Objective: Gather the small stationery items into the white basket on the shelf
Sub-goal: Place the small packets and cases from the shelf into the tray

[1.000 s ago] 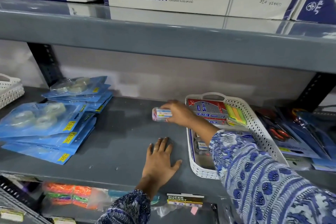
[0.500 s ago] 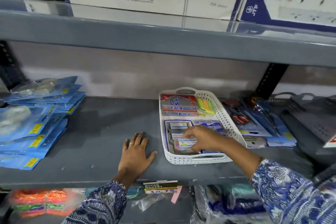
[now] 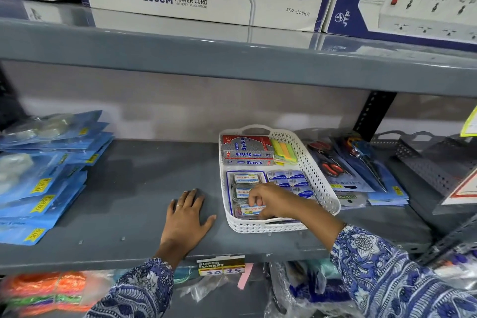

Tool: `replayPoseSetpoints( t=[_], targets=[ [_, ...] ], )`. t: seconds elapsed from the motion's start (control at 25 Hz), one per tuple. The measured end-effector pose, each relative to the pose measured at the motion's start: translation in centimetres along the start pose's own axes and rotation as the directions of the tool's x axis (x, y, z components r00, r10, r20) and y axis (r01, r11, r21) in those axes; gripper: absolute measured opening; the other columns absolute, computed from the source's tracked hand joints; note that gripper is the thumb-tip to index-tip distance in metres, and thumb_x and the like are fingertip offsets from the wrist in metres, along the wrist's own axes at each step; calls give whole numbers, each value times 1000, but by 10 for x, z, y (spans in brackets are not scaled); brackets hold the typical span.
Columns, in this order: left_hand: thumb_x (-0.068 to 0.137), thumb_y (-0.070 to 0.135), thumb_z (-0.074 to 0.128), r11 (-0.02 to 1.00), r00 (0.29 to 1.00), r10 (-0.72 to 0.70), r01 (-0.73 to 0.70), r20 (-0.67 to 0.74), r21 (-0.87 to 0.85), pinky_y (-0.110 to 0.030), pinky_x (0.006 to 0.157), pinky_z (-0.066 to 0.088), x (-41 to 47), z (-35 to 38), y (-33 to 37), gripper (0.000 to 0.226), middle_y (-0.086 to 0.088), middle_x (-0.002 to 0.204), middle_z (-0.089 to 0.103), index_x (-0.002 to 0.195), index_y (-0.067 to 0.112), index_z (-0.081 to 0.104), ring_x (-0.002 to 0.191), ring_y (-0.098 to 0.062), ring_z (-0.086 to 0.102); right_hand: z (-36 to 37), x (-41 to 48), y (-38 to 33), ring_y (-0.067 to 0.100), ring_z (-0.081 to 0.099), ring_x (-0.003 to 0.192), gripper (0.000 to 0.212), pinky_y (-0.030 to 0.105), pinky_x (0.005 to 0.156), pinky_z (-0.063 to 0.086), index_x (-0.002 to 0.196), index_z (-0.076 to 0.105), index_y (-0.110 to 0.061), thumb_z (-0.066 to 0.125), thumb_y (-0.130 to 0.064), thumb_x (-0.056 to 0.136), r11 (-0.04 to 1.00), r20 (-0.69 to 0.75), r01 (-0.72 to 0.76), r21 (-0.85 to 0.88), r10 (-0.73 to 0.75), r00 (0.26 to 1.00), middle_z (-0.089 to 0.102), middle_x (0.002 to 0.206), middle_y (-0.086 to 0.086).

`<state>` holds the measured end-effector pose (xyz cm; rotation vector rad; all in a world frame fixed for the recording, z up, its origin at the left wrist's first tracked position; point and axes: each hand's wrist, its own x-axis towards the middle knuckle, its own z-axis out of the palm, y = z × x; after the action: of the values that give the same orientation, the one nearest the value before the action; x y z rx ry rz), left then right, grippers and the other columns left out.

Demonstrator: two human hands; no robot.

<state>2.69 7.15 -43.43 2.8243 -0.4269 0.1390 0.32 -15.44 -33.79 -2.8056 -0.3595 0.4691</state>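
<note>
Low and right of centre in the frame, the right hand [image 3: 268,200] reaches into the near end of the white basket [image 3: 325,188], fingers curled down onto a small clear box [image 3: 249,209] with a white label; whether they pinch it or merely rest on it I cannot tell. The box looks light, rigid and somewhat slick, so it is probably best taken by its two long sides. The left hand [image 3: 186,217] lies flat, fingers spread, on the grey shelf [image 3: 134,188] just left of the basket.
</note>
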Motion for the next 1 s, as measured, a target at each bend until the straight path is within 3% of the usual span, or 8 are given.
replayPoseSetpoints(
  t=[0.2,0.36,0.48,0.6,0.68,0.76,0.88,1.0],
  targets=[
    [66,69,11,1000,1000,0,0,-10,-22,-44,117,14,0,-1,0,92,-4,154,29,140,20,36,143,-23,22,0,0,-1,18,51,84,29,30,73,43,104,65,-4,73,-5,77,1000,-22,-11,19,12,1000,51,92,2],
    [66,69,9,1000,1000,-6,6,-3,-1,-43,118,14,0,0,0,92,-2,154,28,141,22,34,143,-21,21,0,3,-5,18,48,75,17,22,54,31,89,62,-12,70,-2,77,999,-22,-10,-39,9,1000,48,78,-2],
    [67,69,10,1000,1000,-4,4,-11,-17,-43,117,14,-1,0,0,91,-3,154,29,141,21,35,143,-22,22,-3,1,-5,17,50,74,13,24,60,37,87,63,-13,71,-8,78,999,-12,-26,20,26,1000,58,82,4],
    [66,69,9,1000,1000,-2,2,-10,-17,-43,118,13,0,-1,1,92,-3,154,27,141,21,34,143,-22,21,-2,0,-6,12,49,68,11,25,61,38,87,67,-6,63,-1,78,999,1,21,-47,-21,1000,52,67,-10],
    [66,69,9,1000,1000,-1,1,-7,-19,-43,118,13,0,-1,1,92,-3,155,27,141,21,34,143,-22,20,-1,3,-8,15,50,69,16,25,57,36,74,65,-10,57,4,76,994,43,35,-100,-31,999,47,60,-15],
    [66,69,9,1000,1000,-1,1,-7,-25,-43,118,13,-1,-2,1,92,-3,155,27,141,21,34,144,-22,20,-1,7,-10,17,49,68,32,24,54,35,56,51,-21,55,5,75,987,63,35,-156,-25,998,45,57,-14],
    [67,69,10,1000,1000,-1,1,-8,-25,-43,118,13,0,-2,0,91,-3,154,28,141,21,35,143,-22,21,-1,15,-8,12,45,56,38,23,50,32,51,43,-23,61,2,73,984,38,37,-177,-31,999,45,54,-11],
    [68,68,13,1000,1000,5,-6,-24,-18,-45,116,16,0,0,1,89,-4,152,32,138,19,39,142,-24,24,-3,25,-4,15,49,60,26,20,49,30,58,54,-15,70,-1,73,983,-15,21,-180,-24,1000,55,57,-4]
  ],
)
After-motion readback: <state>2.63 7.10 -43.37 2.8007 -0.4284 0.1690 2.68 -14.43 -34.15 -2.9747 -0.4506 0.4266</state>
